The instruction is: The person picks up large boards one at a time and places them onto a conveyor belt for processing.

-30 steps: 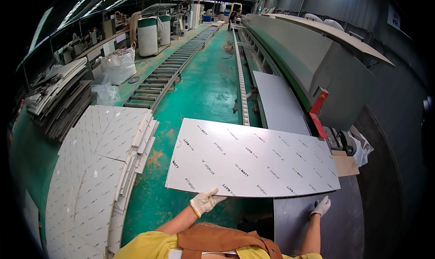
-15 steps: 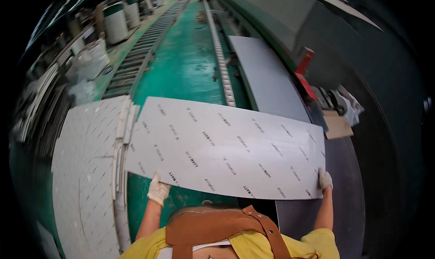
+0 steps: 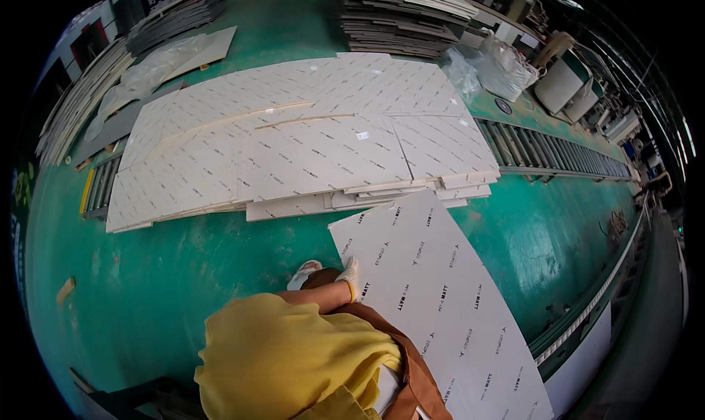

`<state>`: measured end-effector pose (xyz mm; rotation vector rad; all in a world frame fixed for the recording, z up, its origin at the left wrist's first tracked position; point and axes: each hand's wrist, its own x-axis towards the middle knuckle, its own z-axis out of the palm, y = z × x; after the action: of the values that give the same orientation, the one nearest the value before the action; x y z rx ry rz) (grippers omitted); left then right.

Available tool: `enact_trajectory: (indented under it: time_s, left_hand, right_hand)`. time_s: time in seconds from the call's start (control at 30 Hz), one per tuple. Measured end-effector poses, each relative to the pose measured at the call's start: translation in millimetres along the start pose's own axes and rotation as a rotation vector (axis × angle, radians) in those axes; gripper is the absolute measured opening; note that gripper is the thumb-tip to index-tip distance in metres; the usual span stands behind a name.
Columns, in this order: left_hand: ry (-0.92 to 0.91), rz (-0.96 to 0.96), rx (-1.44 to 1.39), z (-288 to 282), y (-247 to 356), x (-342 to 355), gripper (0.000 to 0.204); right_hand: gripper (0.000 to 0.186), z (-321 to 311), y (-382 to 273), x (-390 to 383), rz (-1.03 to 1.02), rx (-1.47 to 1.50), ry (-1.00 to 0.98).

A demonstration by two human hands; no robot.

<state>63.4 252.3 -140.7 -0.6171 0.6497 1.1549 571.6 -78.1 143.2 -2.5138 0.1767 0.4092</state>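
My left hand, in a pale work glove, is closed on the near left edge of a long white panel covered in printed marks. That panel slants from the middle of the view down to the lower right. Its far end is close to the front edge of a wide, low stack of similar panels; whether the two touch I cannot tell. My right hand is out of view. Two thin, light-coloured strips lie on top of the stack.
Green floor surrounds the stack, with a roller conveyor to its right and a short roller section at its left. Beyond stand piled dark boards and a plastic bag. A machine rail runs along the lower right.
My view has swung left, from the machine toward the panel stack. The held panel has turned with me, and my right hand has left the picture.
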Motion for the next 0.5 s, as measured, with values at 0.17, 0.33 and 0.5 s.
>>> enact_trajectory:
  time_s: [0.17,0.33,0.5]
  left_hand:
    - [0.095,0.278,-0.156,-18.7,113.2,5.3,0.059]
    - [0.14,0.458,-0.29,-17.9,242.8,20.8,0.062]
    - [0.223,0.626,-0.392,-3.3,356.4,37.3,0.065]
  right_hand:
    - [0.06,110.4,-137.0,-44.3,-0.211,-0.095,-0.128]
    - [0.065,305.2,-288.0,-116.6,-0.51,-0.196,-0.322]
    - [0.066,539.1,-409.1,-148.3,-0.962,-0.144,-0.507]
